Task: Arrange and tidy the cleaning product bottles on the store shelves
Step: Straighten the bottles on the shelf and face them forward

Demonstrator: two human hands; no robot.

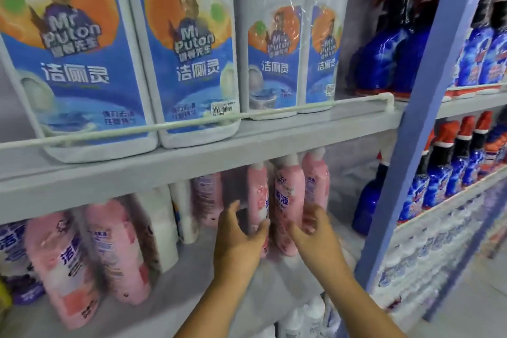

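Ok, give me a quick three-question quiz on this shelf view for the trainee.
1. True or false: the large white Mr Puton bottles stand on the shelf above the pink bottles.
2. Multiple choice: what does the left hand hold? A) a blue bottle B) a pink bottle C) the white shelf rail
3. Fill in: the blue bottles with red caps stand to the ___ of the blue upright post.

Key: 1 true. 2 B; its grip wraps a pink bottle, while the right hand reaches the pink bottles beside it. 3 right.
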